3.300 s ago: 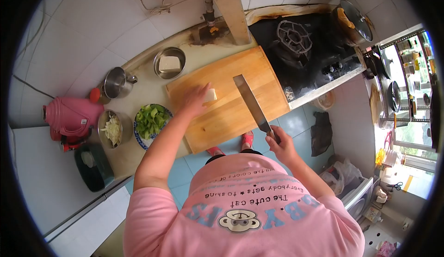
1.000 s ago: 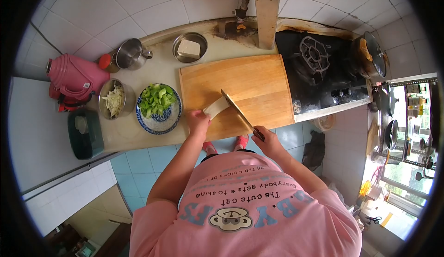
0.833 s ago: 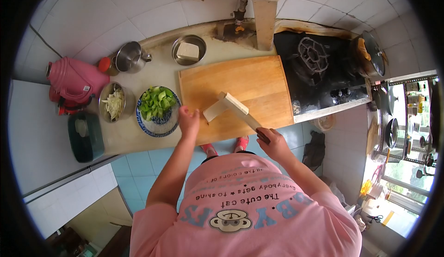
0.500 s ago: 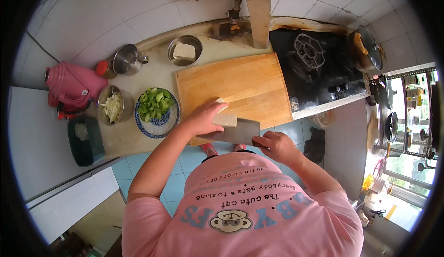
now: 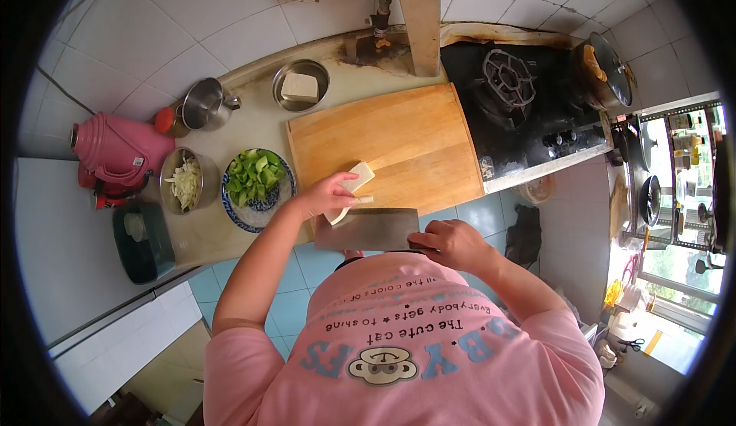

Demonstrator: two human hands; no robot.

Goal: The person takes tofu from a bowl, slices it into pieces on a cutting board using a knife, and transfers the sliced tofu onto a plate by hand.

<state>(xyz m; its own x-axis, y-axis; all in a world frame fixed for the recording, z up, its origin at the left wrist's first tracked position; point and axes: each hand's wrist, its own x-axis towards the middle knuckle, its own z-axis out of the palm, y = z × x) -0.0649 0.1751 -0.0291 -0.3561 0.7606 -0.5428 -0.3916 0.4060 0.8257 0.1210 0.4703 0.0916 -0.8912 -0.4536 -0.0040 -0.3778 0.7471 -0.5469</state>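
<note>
My right hand (image 5: 454, 244) is wrapped around the handle of a cleaver (image 5: 368, 230), whose wide blade lies level along the near edge of the wooden cutting board (image 5: 414, 131). At the board's near left, my left hand (image 5: 326, 197) has its fingers bent around a white tofu slice (image 5: 336, 215) just beyond the blade. Another tofu piece (image 5: 359, 175) rests past the fingertips, with a thin strip beside it. My fingers partly cover the tofu, so the exact cuts are hard to see.
Left of the board stand a patterned plate (image 5: 287, 190) of chopped green pepper, a metal bowl (image 5: 205, 185) with pale shreds and a pink thermos (image 5: 126, 146). Behind is a steel bowl (image 5: 324, 80) holding a tofu block. A gas stove (image 5: 537, 139) adjoins the right side.
The cleaver has shifted left and towards my body. My left fingers have drawn closer together, and the tofu under them now shows as separate, angled pieces.
</note>
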